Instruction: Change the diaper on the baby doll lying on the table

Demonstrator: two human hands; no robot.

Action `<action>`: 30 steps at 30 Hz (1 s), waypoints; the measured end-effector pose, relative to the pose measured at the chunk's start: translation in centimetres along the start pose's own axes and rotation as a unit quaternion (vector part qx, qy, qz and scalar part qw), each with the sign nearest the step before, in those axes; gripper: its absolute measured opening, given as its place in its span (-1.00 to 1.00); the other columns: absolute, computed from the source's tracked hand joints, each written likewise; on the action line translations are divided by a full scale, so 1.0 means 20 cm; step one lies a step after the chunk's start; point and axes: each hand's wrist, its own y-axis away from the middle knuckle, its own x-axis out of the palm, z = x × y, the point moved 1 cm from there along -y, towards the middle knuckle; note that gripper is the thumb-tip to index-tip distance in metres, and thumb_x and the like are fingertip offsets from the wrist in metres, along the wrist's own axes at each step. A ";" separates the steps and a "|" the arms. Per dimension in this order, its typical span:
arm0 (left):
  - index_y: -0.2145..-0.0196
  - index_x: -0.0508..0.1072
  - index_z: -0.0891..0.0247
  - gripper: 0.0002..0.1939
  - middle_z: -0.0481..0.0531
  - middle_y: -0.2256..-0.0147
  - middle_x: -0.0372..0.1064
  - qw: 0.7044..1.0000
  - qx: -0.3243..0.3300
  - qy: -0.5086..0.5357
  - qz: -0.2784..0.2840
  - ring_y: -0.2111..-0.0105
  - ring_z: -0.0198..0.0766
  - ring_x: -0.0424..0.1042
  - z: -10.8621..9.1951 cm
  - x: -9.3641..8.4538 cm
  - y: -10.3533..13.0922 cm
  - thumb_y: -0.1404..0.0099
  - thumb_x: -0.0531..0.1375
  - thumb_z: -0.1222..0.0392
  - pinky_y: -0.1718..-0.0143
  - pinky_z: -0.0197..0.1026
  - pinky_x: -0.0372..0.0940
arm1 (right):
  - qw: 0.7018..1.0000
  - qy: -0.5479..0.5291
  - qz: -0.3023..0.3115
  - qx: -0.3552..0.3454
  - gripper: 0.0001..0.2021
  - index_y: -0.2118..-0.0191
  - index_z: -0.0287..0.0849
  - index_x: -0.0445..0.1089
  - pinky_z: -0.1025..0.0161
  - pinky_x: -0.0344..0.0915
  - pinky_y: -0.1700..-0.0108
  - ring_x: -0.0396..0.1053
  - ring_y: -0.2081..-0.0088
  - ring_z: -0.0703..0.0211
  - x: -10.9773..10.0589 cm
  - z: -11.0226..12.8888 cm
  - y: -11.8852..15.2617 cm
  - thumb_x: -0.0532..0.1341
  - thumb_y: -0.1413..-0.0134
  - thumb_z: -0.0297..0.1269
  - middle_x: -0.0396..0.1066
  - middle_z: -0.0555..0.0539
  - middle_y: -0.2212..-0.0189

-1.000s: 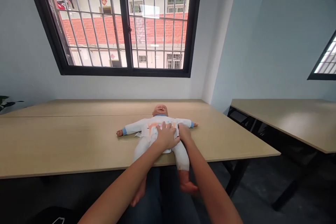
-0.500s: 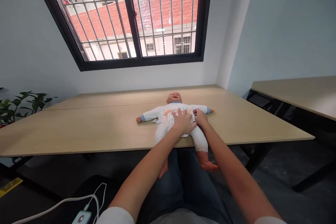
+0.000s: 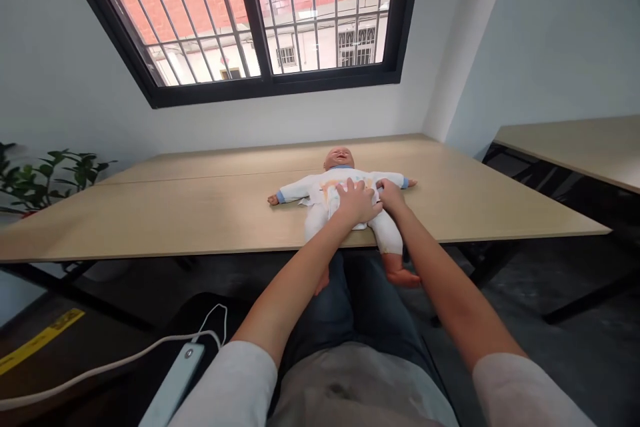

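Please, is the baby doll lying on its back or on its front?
On its back. The doll has its face turned up, and both its arms are spread sideways on the table.

No text, brand or number can be read. The long yellow strip (image 3: pixel 43 340) on the dark floor bears dark markings, too small and blurred to make out. The pale, rectangular device (image 3: pixel 173 383) with a white cable shows a small round mark, also unreadable. Any lettering within the coloured print on the doll's white, blue-cuffed cloth top (image 3: pixel 327 181) cannot be told.
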 end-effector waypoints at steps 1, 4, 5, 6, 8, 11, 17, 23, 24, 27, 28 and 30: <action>-0.11 0.39 0.15 -0.37 0.24 -0.23 0.09 1.000 0.001 -0.002 0.002 -0.25 0.30 -0.20 0.00 0.00 0.00 -0.32 -0.08 -0.27 -0.13 0.47 -0.28 | 1.000 -0.001 0.002 0.001 -0.74 0.18 -0.23 0.42 0.28 0.16 0.23 0.36 0.26 0.10 0.00 0.00 0.00 0.21 0.01 -0.24 0.50 -0.17 0.27; -0.10 0.40 0.14 -0.40 0.24 -0.22 0.10 1.000 -0.001 -0.008 0.002 -0.25 0.29 -0.19 0.00 -0.01 0.00 -0.32 -0.08 -0.25 -0.13 0.46 -0.26 | 1.000 -0.010 0.002 0.007 -0.73 0.20 -0.22 0.43 0.28 0.16 0.24 0.37 0.28 0.11 -0.01 0.01 0.01 0.23 0.02 -0.19 0.50 -0.15 0.29; -0.10 0.40 0.14 -0.40 0.24 -0.22 0.10 1.000 -0.001 -0.009 0.001 -0.25 0.29 -0.18 0.00 0.00 0.00 -0.32 -0.08 -0.24 -0.13 0.46 -0.25 | 1.000 -0.014 0.001 0.008 -0.73 0.20 -0.22 0.44 0.28 0.17 0.24 0.37 0.28 0.11 -0.01 0.02 0.02 0.23 0.02 -0.18 0.50 -0.15 0.29; -0.10 0.41 0.13 -0.41 0.23 -0.22 0.11 1.000 -0.001 -0.009 -0.001 -0.25 0.30 -0.18 0.00 0.00 0.00 -0.32 -0.08 -0.24 -0.13 0.46 -0.24 | 1.000 -0.018 0.001 0.007 -0.73 0.21 -0.22 0.44 0.29 0.17 0.24 0.37 0.28 0.12 -0.02 0.03 0.02 0.22 0.01 -0.19 0.50 -0.15 0.28; -0.09 0.42 0.13 -0.42 0.23 -0.21 0.12 1.000 0.002 -0.009 -0.007 -0.25 0.30 -0.17 0.00 0.00 0.00 -0.32 -0.07 -0.23 -0.13 0.46 -0.22 | 1.000 -0.023 0.002 0.009 -0.74 0.23 -0.22 0.46 0.29 0.17 0.24 0.37 0.29 0.13 -0.03 0.03 0.03 0.21 0.02 -0.20 0.51 -0.15 0.28; -0.08 0.43 0.14 -0.42 0.24 -0.20 0.15 1.000 0.007 -0.010 -0.021 -0.25 0.31 -0.13 0.00 0.00 0.00 -0.32 -0.06 -0.24 -0.13 0.46 -0.19 | 1.000 -0.019 0.007 0.012 -0.76 0.29 -0.24 0.49 0.29 0.16 0.26 0.36 0.31 0.12 -0.04 0.04 0.03 0.20 0.04 -0.22 0.51 -0.16 0.32; -0.07 0.43 0.14 -0.43 0.24 -0.20 0.15 1.000 0.004 -0.015 -0.022 -0.25 0.30 -0.10 0.00 0.00 0.00 -0.32 -0.04 -0.23 -0.13 0.48 -0.18 | 1.000 -0.013 0.009 0.013 -0.75 0.35 -0.24 0.50 0.31 0.13 0.34 0.32 0.40 0.16 -0.05 0.04 0.04 0.17 0.07 -0.18 0.50 -0.13 0.43; -0.07 0.41 0.14 -0.43 0.25 -0.20 0.15 0.999 0.008 -0.019 -0.028 -0.25 0.30 -0.11 0.00 0.00 0.00 -0.31 -0.05 -0.23 -0.13 0.47 -0.17 | 1.000 -0.020 0.000 -0.003 -0.77 0.42 -0.25 0.46 0.32 0.08 0.41 0.25 0.47 0.21 -0.05 0.02 0.03 0.13 0.13 -0.23 0.46 -0.09 0.51; -0.07 0.42 0.14 -0.43 0.25 -0.20 0.16 0.999 0.008 -0.023 -0.028 -0.24 0.30 -0.10 0.00 0.00 0.00 -0.31 -0.05 -0.23 -0.12 0.47 -0.15 | 1.000 -0.027 -0.002 -0.006 -0.77 0.44 -0.25 0.46 0.32 0.07 0.42 0.24 0.48 0.21 -0.05 0.02 0.03 0.13 0.13 -0.22 0.45 -0.09 0.52; -0.05 0.42 0.12 -0.43 0.23 -0.16 0.19 0.999 0.008 -0.034 -0.031 -0.22 0.28 -0.05 0.00 0.00 0.00 -0.31 -0.07 -0.25 -0.10 0.45 -0.08 | 0.998 -0.055 -0.013 -0.013 -0.79 0.47 -0.26 0.44 0.31 0.06 0.42 0.24 0.47 0.21 -0.05 0.01 0.03 0.14 0.17 -0.23 0.44 -0.08 0.53; -0.05 0.42 0.11 -0.43 0.22 -0.16 0.20 0.999 0.008 -0.036 -0.031 -0.21 0.27 -0.04 0.00 0.01 0.00 -0.30 -0.06 -0.25 -0.10 0.44 -0.07 | 0.998 -0.066 -0.017 -0.015 -0.79 0.48 -0.26 0.44 0.31 0.06 0.41 0.24 0.47 0.21 -0.04 0.01 0.03 0.15 0.19 -0.23 0.44 -0.07 0.53; -0.05 0.41 0.09 -0.43 0.20 -0.16 0.20 0.999 0.006 -0.041 -0.029 -0.21 0.25 -0.04 0.00 0.01 0.00 -0.30 -0.06 -0.26 -0.10 0.43 -0.06 | 0.996 -0.085 -0.024 -0.014 -0.80 0.48 -0.26 0.43 0.31 0.07 0.40 0.23 0.47 0.21 -0.04 0.00 0.02 0.16 0.20 -0.23 0.43 -0.06 0.53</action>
